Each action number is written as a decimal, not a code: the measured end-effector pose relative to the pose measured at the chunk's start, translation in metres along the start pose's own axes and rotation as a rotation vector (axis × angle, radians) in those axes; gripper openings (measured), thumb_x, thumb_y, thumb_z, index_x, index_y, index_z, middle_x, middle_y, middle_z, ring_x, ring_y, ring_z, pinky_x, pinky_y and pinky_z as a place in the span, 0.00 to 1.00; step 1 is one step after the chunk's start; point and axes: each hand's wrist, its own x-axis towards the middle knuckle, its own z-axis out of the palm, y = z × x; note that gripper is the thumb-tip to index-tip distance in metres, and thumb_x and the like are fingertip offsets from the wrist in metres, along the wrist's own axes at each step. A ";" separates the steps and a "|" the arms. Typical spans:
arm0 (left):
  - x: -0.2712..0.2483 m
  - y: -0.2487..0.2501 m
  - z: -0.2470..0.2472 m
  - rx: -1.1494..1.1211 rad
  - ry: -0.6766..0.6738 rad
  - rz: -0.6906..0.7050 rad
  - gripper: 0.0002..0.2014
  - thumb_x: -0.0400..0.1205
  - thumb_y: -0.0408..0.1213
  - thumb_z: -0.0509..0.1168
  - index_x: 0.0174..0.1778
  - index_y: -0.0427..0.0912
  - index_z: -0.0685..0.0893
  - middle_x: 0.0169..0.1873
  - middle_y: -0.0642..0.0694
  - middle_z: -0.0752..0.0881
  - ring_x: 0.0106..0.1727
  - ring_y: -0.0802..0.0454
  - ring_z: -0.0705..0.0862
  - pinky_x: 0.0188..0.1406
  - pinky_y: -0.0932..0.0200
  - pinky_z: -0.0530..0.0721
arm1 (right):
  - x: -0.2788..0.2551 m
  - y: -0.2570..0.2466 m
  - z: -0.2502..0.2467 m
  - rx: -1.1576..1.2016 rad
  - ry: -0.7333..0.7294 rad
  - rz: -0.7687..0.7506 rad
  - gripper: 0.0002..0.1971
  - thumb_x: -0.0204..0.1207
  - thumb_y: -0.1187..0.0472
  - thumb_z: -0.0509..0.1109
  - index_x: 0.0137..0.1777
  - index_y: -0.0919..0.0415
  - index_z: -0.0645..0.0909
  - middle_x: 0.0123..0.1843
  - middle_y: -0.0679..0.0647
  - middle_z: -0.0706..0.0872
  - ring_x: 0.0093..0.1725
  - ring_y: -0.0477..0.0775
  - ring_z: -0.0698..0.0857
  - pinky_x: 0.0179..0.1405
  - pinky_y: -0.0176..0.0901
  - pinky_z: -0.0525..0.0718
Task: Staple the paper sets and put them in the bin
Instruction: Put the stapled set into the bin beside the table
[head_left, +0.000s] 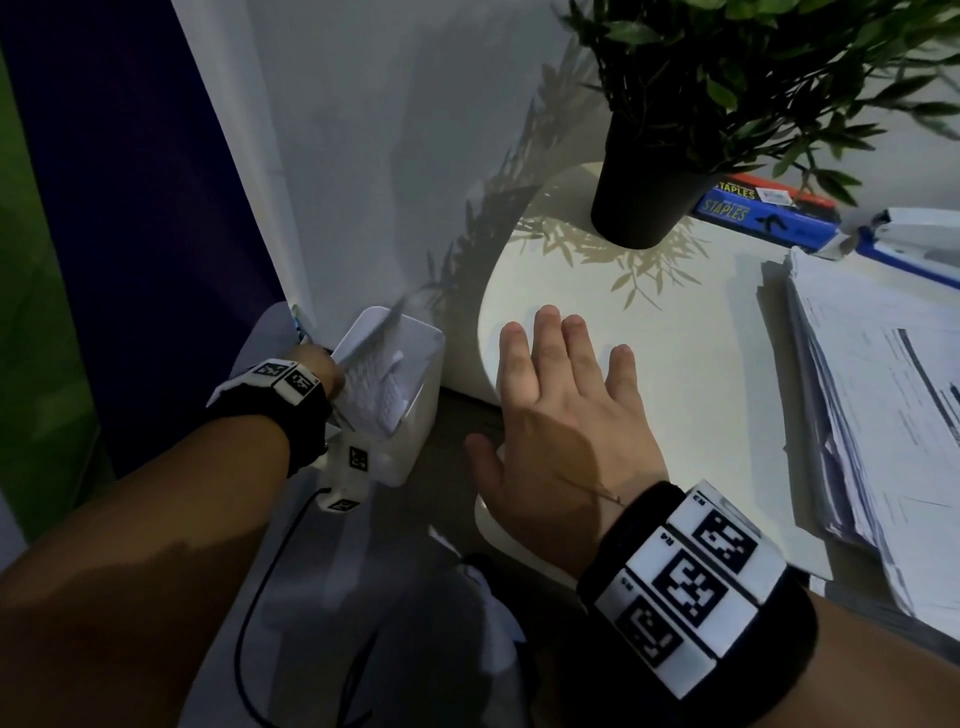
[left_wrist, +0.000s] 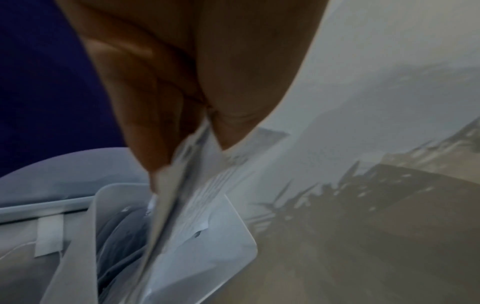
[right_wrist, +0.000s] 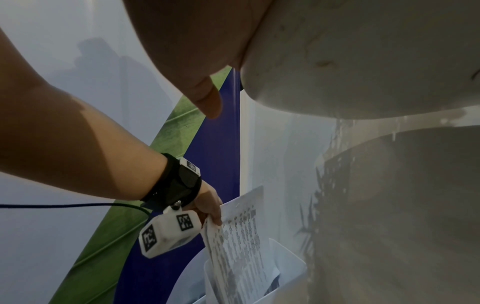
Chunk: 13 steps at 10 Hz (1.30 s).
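Observation:
My left hand (head_left: 324, 371) pinches a printed paper set (head_left: 371, 387) by its top edge, the sheets hanging down into a white bin (head_left: 415, 431) on the floor beside the table. In the left wrist view the fingers (left_wrist: 155, 115) and thumb clamp the paper set (left_wrist: 187, 197) over the bin (left_wrist: 103, 205), where other sheets lie. The right wrist view shows the paper set (right_wrist: 239, 246) half inside the bin (right_wrist: 293, 267). My right hand (head_left: 550, 415) lies flat and open on the white table's (head_left: 701, 364) left edge. A stapler (head_left: 904, 231) sits at the far right.
A tall stack of loose papers (head_left: 883, 415) fills the table's right side. A potted plant (head_left: 649, 192) stands at the back with blue staple boxes (head_left: 753, 213) behind it. A white wall panel (head_left: 363, 156) rises behind the bin. A black cable (head_left: 249, 597) trails from my left wrist.

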 end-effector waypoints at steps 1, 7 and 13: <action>0.003 -0.003 0.006 -0.152 0.012 0.004 0.14 0.81 0.27 0.62 0.62 0.28 0.79 0.59 0.30 0.82 0.59 0.34 0.82 0.58 0.49 0.82 | 0.000 -0.001 -0.001 -0.006 0.002 0.006 0.42 0.81 0.39 0.51 0.82 0.60 0.32 0.84 0.64 0.35 0.83 0.66 0.35 0.79 0.68 0.39; -0.015 -0.006 0.027 -0.121 -0.139 0.049 0.26 0.78 0.34 0.70 0.73 0.45 0.74 0.71 0.40 0.76 0.69 0.44 0.78 0.69 0.52 0.77 | -0.001 -0.001 -0.002 -0.009 -0.007 0.000 0.40 0.82 0.41 0.49 0.82 0.60 0.33 0.84 0.65 0.36 0.83 0.67 0.36 0.78 0.68 0.39; -0.251 0.116 -0.069 -0.834 0.191 0.558 0.08 0.76 0.32 0.69 0.37 0.50 0.81 0.31 0.47 0.79 0.31 0.53 0.76 0.34 0.59 0.75 | -0.040 0.031 -0.025 0.535 0.114 -0.101 0.27 0.80 0.51 0.64 0.77 0.59 0.67 0.77 0.55 0.71 0.76 0.54 0.68 0.76 0.42 0.62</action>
